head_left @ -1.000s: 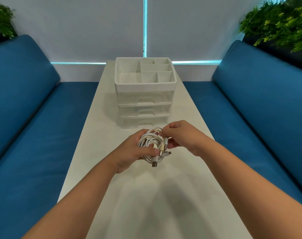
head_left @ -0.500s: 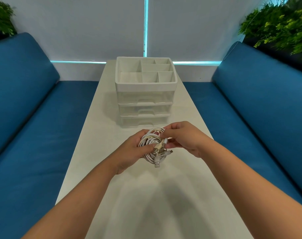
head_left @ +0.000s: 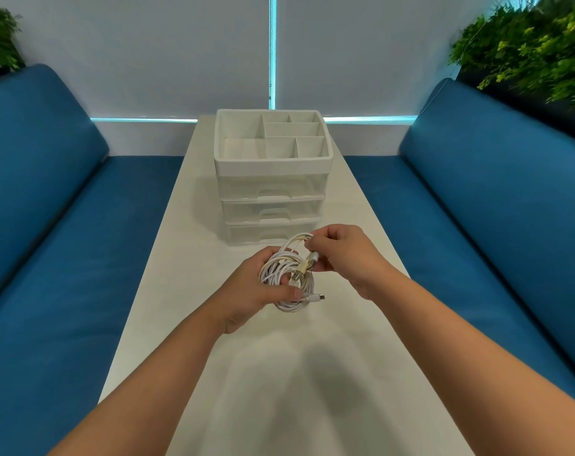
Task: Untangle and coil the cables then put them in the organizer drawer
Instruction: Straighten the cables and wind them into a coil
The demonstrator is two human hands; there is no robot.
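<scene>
Gripping the bundle of white cables, the left hand has its fingers curled round the loops and its thumb pressed across the lower strands. The right hand pinches a plug end just beside the left hand's fingertips. Over the last second that right hand has lifted a little and drawn a loop up above the bundle, and the plug ends have shifted, so I'd say the untangling is under way, with no coiling yet. Count them: one bundle, at least three connectors showing, though how many separate cables I cannot tell. Just beyond both hands stands one organizer on the desk, with three drawers, all closed, and an open tray on top. Two blue sofas flank the hands.
</scene>
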